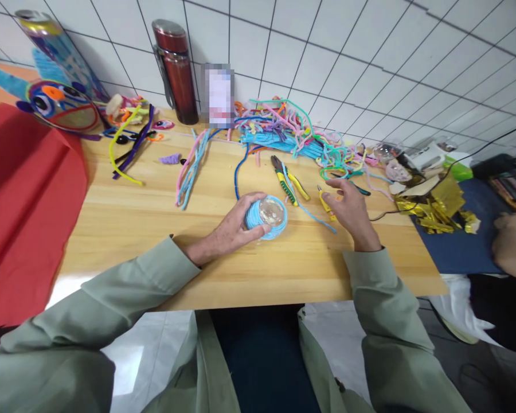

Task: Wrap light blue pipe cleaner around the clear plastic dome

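My left hand is wrapped round a clear round container whose side is wound with light blue fuzzy cord. Over the table's right part, my right hand has its fingers apart, beside a small yellow tool; nothing shows in its grasp. Between the hands lie green-and-yellow pliers, with a light blue stem running past them. Behind the container, a dark blue stem curves toward the back.
Pipe cleaners are heaped along the wall. A red flask, a phone and a tall can stand behind. Red cloth covers the left; gold foil lies right, near another person's arm.
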{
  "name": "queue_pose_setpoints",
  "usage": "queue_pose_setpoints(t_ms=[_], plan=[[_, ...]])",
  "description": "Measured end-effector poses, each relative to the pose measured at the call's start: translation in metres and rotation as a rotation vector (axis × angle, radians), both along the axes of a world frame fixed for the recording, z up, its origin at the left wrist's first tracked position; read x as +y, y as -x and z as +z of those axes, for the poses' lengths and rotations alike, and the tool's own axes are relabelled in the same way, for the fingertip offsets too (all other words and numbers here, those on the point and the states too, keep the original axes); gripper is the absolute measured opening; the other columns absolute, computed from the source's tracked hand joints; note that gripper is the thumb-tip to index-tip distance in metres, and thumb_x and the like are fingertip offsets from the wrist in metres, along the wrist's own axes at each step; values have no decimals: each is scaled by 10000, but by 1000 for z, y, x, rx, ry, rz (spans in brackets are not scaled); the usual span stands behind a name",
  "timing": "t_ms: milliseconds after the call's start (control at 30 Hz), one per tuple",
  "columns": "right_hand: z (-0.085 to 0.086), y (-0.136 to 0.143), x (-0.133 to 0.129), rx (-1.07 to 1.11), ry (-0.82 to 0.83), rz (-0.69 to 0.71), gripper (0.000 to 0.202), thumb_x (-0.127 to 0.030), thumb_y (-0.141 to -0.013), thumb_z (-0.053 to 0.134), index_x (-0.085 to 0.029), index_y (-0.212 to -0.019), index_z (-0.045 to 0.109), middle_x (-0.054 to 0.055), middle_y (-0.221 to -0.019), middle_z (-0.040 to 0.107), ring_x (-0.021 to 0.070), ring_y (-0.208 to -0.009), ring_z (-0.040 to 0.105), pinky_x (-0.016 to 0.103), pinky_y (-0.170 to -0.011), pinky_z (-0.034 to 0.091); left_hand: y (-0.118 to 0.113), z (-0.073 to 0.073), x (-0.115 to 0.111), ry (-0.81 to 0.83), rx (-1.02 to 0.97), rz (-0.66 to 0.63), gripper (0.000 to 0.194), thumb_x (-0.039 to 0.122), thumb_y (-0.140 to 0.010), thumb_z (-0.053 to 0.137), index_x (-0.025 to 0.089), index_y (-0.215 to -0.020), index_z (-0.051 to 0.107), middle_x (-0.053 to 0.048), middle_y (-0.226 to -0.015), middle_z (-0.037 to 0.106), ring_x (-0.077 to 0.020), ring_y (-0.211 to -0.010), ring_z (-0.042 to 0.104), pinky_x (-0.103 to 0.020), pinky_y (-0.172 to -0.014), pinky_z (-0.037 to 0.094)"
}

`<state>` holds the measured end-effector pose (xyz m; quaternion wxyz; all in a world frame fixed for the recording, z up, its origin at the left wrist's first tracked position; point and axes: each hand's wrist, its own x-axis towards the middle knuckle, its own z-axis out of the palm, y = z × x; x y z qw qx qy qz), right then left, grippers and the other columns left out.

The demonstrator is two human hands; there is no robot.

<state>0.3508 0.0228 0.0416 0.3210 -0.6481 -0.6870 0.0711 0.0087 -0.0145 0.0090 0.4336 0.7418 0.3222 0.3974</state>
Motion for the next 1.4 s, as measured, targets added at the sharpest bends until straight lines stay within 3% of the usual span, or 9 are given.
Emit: queue_pose_setpoints(t_ms=[400,600,800,933,1033,1100,1200,1300,1400], plan=[[-11,45,32,-222,37,74,267,-287,-888,691,-195,-1127,766,175,-1158,815,373,-1138,717,537,-1044,566,4,-8,6,-155,46,25,695,410,-975,724,230,-1573,420,-170,-1589,528,-345,-1496,540,-557,-1293,453],[-11,61,-4,-168,46,112,219,-225,-885,641,-251,-1053,779,102,-1098,836,316,-1070,741,446,-974,570,5,-6,3,-153,77,46,698,417,-976,723,239,-1580,423,-156,-1579,543,-350,-1488,547,-557,-1293,459],[3,14,-46,-42,45,-46,215,-220,-866,524,-266,-768,710,19,-748,759,236,-771,708,351,-759,523,6,-8,3,-115,117,57,752,462,-982,720,210,-1602,379,-175,-1593,511,-347,-1489,546,-550,-1295,452],[18,-35,-57,53,3,-186,242,-275,-870,487,-266,-651,587,11,-637,652,224,-701,645,346,-722,502,6,-8,4,-90,122,78,791,501,-963,743,218,-1602,374,-169,-1590,514,-353,-1493,544,-558,-1298,446],[25,-45,-65,116,-47,-236,284,-368,-924,519,-268,-664,572,6,-657,642,223,-713,636,355,-741,504,3,-5,-3,-83,111,87,794,506,-963,750,218,-1602,378,-173,-1592,514,-357,-1492,548,-565,-1299,446],[25,-33,-69,152,-62,-198,275,-409,-937,570,-264,-707,614,7,-703,684,228,-739,663,363,-765,513,2,0,-10,-124,78,63,773,496,-982,732,226,-1609,370,-176,-1589,519,-350,-1487,556,-561,-1295,456],[20,5,-67,134,-24,-16,206,-408,-932,637,-261,-796,686,20,-787,764,243,-787,722,376,-787,536,6,9,-13,-258,10,67,816,532,-971,751,268,-1627,344,-172,-1632,485,-361,-1531,515,-574,-1311,437],[13,47,-57,69,55,183,119,-330,-939,654,-256,-877,724,34,-862,815,245,-818,762,374,-790,563,17,20,0,-338,-66,268,826,623,-979,718,294,-1628,327,-155,-1651,459,-362,-1548,489,-584,-1315,418],[7,78,-45,9,76,277,89,-254,-943,649,-250,-932,737,52,-948,839,253,-893,789,384,-826,579,30,26,21,-337,-146,472,808,719,-986,651,316,-1607,326,-135,-1637,452,-341,-1532,502,-550,-1312,419]])
